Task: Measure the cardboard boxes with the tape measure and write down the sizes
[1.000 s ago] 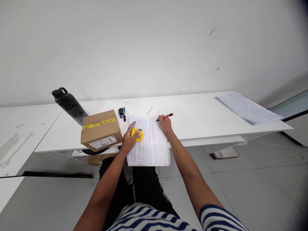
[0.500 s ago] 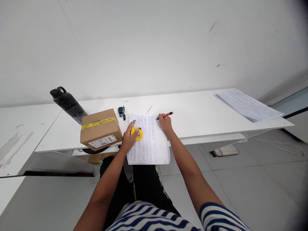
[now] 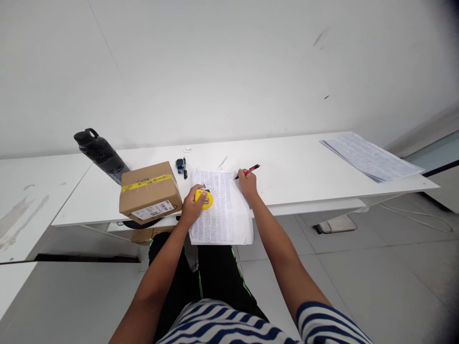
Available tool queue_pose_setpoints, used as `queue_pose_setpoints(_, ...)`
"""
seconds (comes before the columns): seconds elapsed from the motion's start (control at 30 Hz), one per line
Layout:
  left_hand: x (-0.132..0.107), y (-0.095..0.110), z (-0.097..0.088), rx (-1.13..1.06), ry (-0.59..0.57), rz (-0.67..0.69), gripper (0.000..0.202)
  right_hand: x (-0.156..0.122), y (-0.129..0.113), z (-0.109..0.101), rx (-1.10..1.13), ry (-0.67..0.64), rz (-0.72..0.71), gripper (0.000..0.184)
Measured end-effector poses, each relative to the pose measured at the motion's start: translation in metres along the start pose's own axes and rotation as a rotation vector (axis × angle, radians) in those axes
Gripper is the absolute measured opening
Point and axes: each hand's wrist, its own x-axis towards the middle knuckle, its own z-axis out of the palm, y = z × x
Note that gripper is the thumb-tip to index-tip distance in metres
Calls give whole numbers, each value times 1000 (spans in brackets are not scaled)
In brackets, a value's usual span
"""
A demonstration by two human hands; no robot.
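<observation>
My left hand (image 3: 192, 206) is closed around a yellow tape measure (image 3: 207, 200), held above the left part of a stack of written paper sheets (image 3: 218, 224). A short end of the blade shows at the top of its case. In my right hand (image 3: 248, 184) is a red and black pen (image 3: 252, 170), its tip down at the upper right of the top sheet. Whether the tip touches the paper I cannot tell. The sheets hang over the front edge of the white table. Left of my left hand sits a taped cardboard box (image 3: 152, 191) with a white label.
A dark bottle (image 3: 102, 155) stands behind the box. Small dark items (image 3: 181, 167) lie beyond the papers, near the wall. More printed sheets (image 3: 373, 157) rest at the table's right end. A cable (image 3: 419, 220) runs over the floor at right.
The tape measure's blade has drawn in, so less of it sticks out. My right hand and the pen have shifted slightly to the right.
</observation>
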Motion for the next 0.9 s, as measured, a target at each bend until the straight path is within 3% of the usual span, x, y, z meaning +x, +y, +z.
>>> queue_pose_setpoints(0.33, 1, -2, 1, 22, 8, -28, 38, -1, 0, -1, -1, 18, 39, 36)
queue_pose_setpoints(0.43, 0, 1, 0, 23, 7, -26, 37, -4, 3, 0, -79, 62, -138, 34)
queue_pose_setpoints(0.53, -2, 3, 0, 9, 7, -15, 37, -3, 9, 3, -274, -45, -337, 33)
queue_pose_setpoints(0.7, -3, 2, -1, 1, 8, -14, 42, 1, 9, 7, -435, -262, -372, 44)
queue_pose_setpoints(0.8, -2, -1, -1, 7, 26, -10, 47, -12, -6, 9, -383, -248, -426, 47)
queue_pose_setpoints(0.9, -1, -3, 1, -54, 35, -11, 50, -39, -30, 14, -158, -249, -457, 39)
